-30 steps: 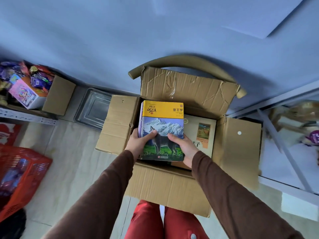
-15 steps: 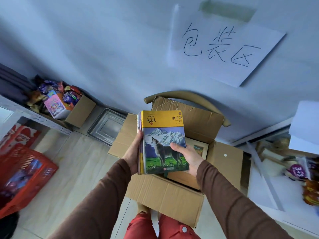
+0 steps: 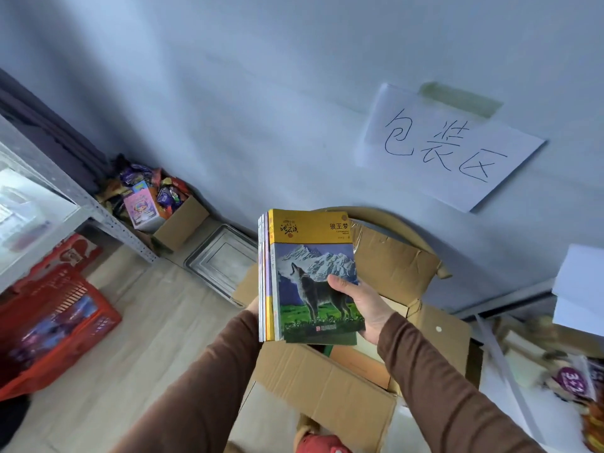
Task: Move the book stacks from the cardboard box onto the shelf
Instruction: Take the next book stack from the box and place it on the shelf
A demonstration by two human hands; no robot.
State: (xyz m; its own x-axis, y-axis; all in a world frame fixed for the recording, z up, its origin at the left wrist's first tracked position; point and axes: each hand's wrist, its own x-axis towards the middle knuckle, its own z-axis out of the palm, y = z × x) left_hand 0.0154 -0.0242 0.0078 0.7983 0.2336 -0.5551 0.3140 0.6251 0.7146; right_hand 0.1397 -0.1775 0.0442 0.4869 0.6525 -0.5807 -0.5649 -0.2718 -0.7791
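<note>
Item: book stack (image 3: pixel 310 276), several paperbacks pressed together, top cover showing a howling wolf under snowy peaks and a yellow title band; held in the air above the open cardboard box (image 3: pixel 327 384), tilted with spines toward the left. Right hand (image 3: pixel 362 308): clasps the stack's lower right edge, thumb laid across the cover. Left hand (image 3: pixel 254 307): almost wholly hidden behind the spines at the stack's lower left; grip cannot be told. Both arms in brown sleeves. Inside the box, below the stack: further books, an orange-brown cover visible. Left of the box, on the floor: a clear plastic tray (image 3: pixel 222 259); farther left, a red crate (image 3: pixel 55 325). Beyond the tray: a small carton of bright wrapped snacks (image 3: pixel 153 204), beside a grey metal shelf (image 3: pixel 49 178). Behind the box: a curved tan chair back and a blue-grey wall with a handwritten paper sign (image 3: pixel 447 148).
</note>
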